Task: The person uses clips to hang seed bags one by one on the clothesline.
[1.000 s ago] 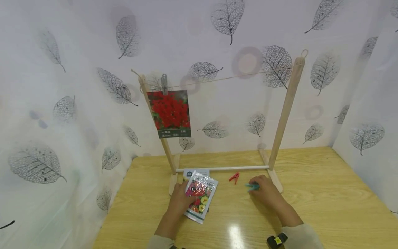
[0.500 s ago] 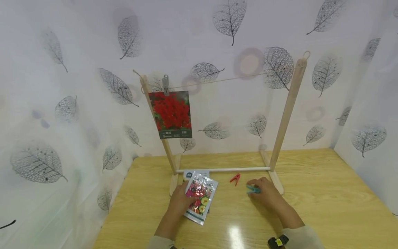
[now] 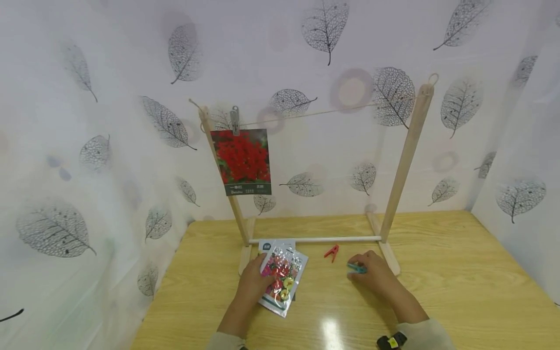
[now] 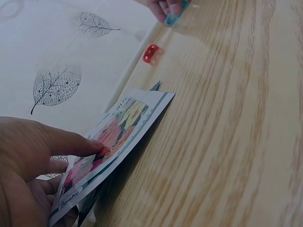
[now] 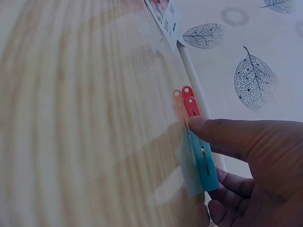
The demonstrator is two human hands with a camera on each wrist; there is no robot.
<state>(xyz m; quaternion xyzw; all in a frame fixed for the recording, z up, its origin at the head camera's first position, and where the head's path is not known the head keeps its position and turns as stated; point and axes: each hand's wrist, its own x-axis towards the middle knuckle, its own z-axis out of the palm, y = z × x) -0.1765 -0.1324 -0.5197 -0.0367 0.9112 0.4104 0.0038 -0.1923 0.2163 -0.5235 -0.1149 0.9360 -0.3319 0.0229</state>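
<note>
The person's right hand [image 3: 373,274] pinches a small teal plastic clothes-peg [image 3: 356,268] between thumb and fingers, parted only by its thickness. The left hand [image 3: 253,283] holds a shiny white flower-printed packet [image 3: 285,279], thumb on top. Left of the right fingers lies a red plastic clothes-peg [image 3: 331,253]. Ideally, the fingers squeeze the handle ends squarely and leave the packet's edge flat and uncovered

We see a glossy flower packet [image 3: 284,277], pale-edged with multicoloured blooms, held tilted in the left grip [image 3: 255,281], overlapping another packet [image 3: 286,241] on the worktop [image 3: 323,301]. We find a teal clip [image 3: 358,268] pinched in the right grip [image 3: 375,273], near a red clip [image 3: 332,252].
</note>
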